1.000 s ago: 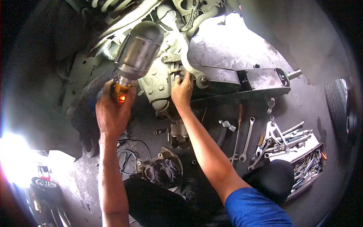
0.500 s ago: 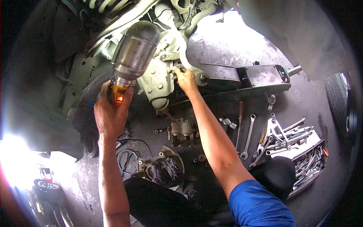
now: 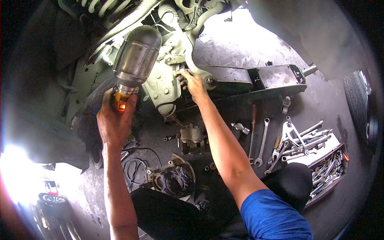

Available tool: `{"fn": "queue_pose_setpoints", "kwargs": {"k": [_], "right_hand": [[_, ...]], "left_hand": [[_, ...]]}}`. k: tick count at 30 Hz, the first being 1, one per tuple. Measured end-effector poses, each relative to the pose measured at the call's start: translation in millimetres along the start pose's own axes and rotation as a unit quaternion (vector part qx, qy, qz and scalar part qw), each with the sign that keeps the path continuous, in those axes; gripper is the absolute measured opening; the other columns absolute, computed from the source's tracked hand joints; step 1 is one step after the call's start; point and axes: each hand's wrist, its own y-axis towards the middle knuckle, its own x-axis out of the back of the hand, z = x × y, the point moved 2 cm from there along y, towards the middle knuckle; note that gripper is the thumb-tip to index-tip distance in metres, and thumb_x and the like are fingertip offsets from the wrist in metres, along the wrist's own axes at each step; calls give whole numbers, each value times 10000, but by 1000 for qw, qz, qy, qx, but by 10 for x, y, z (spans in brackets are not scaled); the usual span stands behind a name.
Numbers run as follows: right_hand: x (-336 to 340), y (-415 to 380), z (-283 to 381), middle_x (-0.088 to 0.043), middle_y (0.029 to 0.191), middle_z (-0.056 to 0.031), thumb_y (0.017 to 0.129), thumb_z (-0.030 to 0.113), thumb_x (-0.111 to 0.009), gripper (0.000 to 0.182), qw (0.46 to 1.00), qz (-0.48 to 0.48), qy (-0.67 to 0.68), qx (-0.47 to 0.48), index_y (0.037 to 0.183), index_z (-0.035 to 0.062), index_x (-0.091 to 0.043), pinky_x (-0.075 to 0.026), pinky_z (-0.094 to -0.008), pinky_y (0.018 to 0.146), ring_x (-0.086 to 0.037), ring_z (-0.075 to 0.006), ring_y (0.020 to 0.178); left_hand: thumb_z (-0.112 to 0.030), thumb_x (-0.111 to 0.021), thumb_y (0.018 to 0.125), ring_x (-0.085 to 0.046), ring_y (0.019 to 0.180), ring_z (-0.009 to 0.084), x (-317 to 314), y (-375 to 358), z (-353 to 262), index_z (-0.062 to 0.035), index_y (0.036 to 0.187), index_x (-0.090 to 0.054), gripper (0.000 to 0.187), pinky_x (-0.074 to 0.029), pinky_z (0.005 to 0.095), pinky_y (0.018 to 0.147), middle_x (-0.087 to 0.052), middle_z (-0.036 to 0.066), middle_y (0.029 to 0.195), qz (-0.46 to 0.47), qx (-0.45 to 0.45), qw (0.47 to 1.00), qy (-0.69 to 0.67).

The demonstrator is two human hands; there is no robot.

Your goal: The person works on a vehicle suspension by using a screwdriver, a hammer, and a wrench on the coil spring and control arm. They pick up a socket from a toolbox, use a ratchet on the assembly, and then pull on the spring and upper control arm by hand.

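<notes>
My left hand (image 3: 114, 120) grips the yellow handle of a work lamp (image 3: 134, 60) with a metal reflector head, held up against the underside of a raised car. A small red light glows on the handle. My right hand (image 3: 192, 84) reaches to the steering knuckle (image 3: 164, 84), fingertips pinched on a small bolt or fitting beside the lower arm joint (image 3: 209, 80). Whether the fingers hold a loose part I cannot tell.
A floor jack (image 3: 256, 82) lies under the arm. On the concrete floor lie a brake caliper (image 3: 191, 138), a hammer (image 3: 239, 129), wrenches (image 3: 262, 142), a tool tray (image 3: 324, 166), cables (image 3: 134, 166), a dust shield with rag (image 3: 172, 178). A tyre (image 3: 358, 108) stands right.
My right hand moved up and left onto the knuckle fitting. The lamp shifted slightly left and up with my left hand; the view drifted a little.
</notes>
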Motion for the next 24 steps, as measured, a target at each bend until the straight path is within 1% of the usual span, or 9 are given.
{"fn": "queue_pose_setpoints", "kwargs": {"k": [5, 8, 11, 14, 17, 20, 23, 24], "right_hand": [[-4, 1, 14, -696, 827, 0, 997, 350, -625, 283, 1000, -8, -24, -8, 1080, 96, -717, -448, -248, 566, -559, -80, 642], [-68, -68, 63, -703, 855, 1, 999, 265, -630, 234, 998, -47, -49, 6, 1120, 79, -703, -472, -228, 540, -570, -59, 626], [-43, 3, -42, -710, 872, -5, 1001, 241, -628, 230, 981, -64, -158, 90, 1158, 84, -687, -477, -227, 524, -568, -59, 618], [-64, -50, 32, -716, 894, -7, 1002, 217, -619, 226, 991, -33, -91, 89, 1187, 99, -676, -476, -219, 533, -571, -59, 620], [-52, -39, 43, -715, 893, -4, 1001, 225, -619, 225, 993, -23, -98, 64, 1174, 95, -682, -478, -224, 532, -574, -61, 621], [-43, -57, 101, -717, 892, -4, 999, 243, -620, 228, 998, -22, -52, -1, 1159, 96, -689, -478, -228, 538, -572, -56, 622], [-6, -55, 97, -708, 850, 2, 986, 282, -642, 264, 999, -13, -45, -4, 1141, 76, -697, -500, -231, 551, -591, -58, 628], [12, -27, 54, -712, 902, -33, 981, 287, -644, 301, 992, -39, -119, 23, 1193, 75, -677, -524, -268, 616, -622, -102, 697]], "left_hand": [[-382, -742, 925, -739, 939, 295, -6, 3, 35, -40, 1192, -615, 452, -554, 392, 823, -735, 176, 1004, 0, -4, 1000, 8], [-388, -739, 928, -739, 943, 291, 0, -4, 50, -40, 1193, -614, 455, -555, 392, 825, -735, 178, 1010, 5, -4, 1000, 5], [-393, -737, 930, -739, 943, 288, 12, -2, 58, -39, 1192, -616, 456, -557, 393, 824, -736, 181, 1010, 6, -6, 1000, -7], [-398, -737, 929, -740, 942, 283, 18, -8, 78, -39, 1195, -616, 463, -559, 394, 823, -738, 182, 1010, 7, -7, 1000, -22], [-389, -743, 926, -740, 943, 276, 33, -19, 76, -41, 1202, -617, 462, -558, 391, 826, -740, 178, 1013, -1, -5, 1000, -9], [-377, -749, 922, -738, 957, 277, 39, -12, 69, -43, 1209, -618, 459, -554, 392, 839, -739, 177, 1022, -1, 1, 1000, -3], [-367, -754, 917, -734, 974, 281, 45, -4, 95, -43, 1211, -619, 459, -549, 393, 854, -738, 176, 1035, -2, -7, 1000, 1], [-366, -756, 915, -733, 979, 283, 47, -9, 98, -42, 1212, -620, 460, -548, 394, 858, -738, 176, 1041, -5, -8, 1000, 2]]}}
